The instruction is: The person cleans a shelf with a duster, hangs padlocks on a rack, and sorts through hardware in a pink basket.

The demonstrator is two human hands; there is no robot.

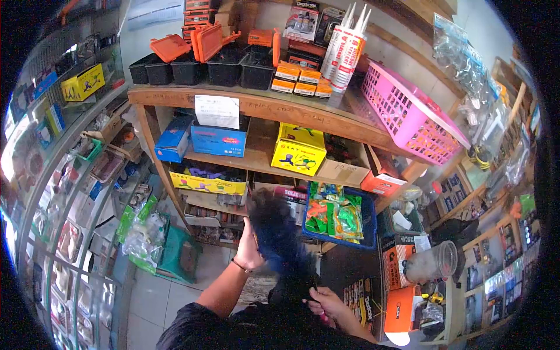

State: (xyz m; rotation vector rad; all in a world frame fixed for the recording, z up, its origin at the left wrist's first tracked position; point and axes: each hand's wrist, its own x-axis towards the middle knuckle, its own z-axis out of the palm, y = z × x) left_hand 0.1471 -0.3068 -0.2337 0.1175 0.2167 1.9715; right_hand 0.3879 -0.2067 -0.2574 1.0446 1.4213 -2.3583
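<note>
My right hand (328, 305) grips what seems a dark duster (281, 236); how open my left hand (249, 252) is, I can't tell.

Dark feathery duster (280, 239) here, and its edges dissolve into a blur! It screens part of the left hand (248, 252), so the grip there can't be read. Over at the right hand (328, 304), curled fingers cover most of the handle. Up top, the orange box stack (199, 17) runs off the edge. White sheet (217, 111)? Writing too small to read! And the pink basket (411, 119) hides most of its load.
</note>
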